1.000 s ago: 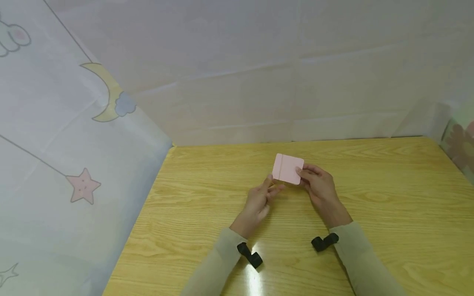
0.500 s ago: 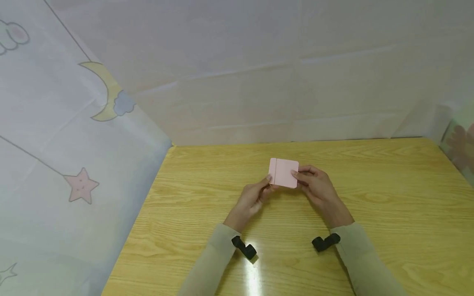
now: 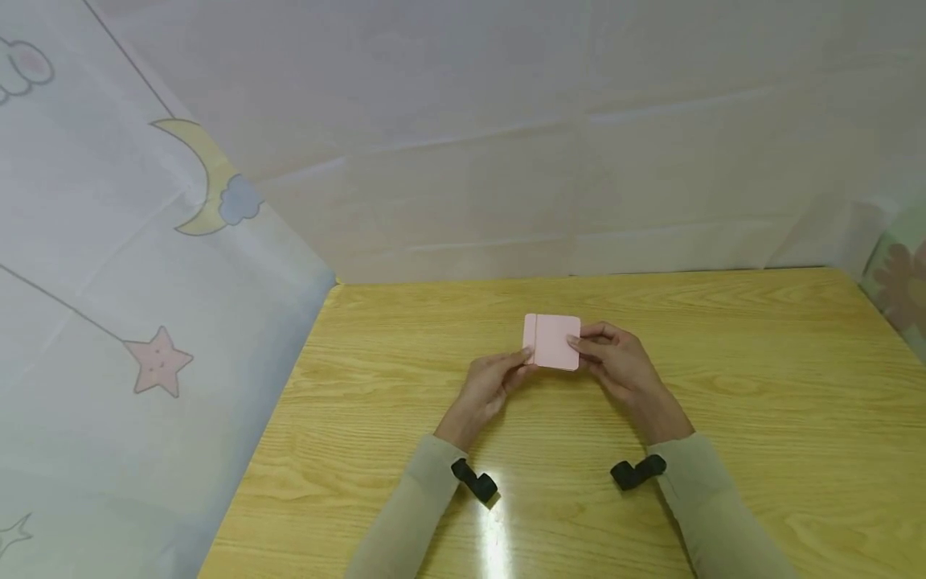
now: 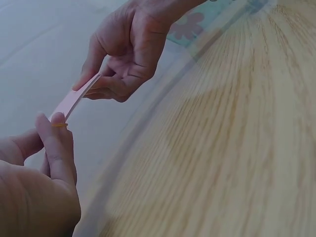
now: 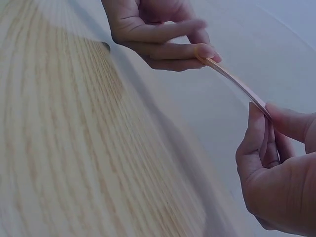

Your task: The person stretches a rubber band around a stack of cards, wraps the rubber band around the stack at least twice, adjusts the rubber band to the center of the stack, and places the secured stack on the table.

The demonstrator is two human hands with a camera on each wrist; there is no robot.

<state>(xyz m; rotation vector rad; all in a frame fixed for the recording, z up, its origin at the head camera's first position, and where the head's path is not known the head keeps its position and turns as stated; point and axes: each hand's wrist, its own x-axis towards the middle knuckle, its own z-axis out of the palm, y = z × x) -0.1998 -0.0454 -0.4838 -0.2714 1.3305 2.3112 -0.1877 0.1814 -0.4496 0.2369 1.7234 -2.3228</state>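
A small square pink notepad (image 3: 555,342) with rounded corners is held up above the table between both hands. A thin line, likely a rubber band (image 3: 536,338), runs down its left side; in the left wrist view a yellow loop of the band (image 4: 60,125) shows at the fingertips. My left hand (image 3: 486,390) pinches the lower left edge, thumb on the face towards me. With thumb in front and fingers behind, my right hand (image 3: 624,366) grips the right edge. Edge-on in the right wrist view, the notepad (image 5: 239,85) looks thin and slightly bowed.
Beneath the hands is a wood-grain table (image 3: 347,418) with a bright reflection near the front. A pale fabric backdrop (image 3: 463,185) rises behind it, and a printed one with a moon (image 3: 210,177) and star (image 3: 162,362) stands at left. Both wrists wear black camera mounts.
The notepad has shifted slightly left and towards me and turned level. My left fingers, spread below its edge earlier, have closed on its lower left side. My right hand keeps its grip.
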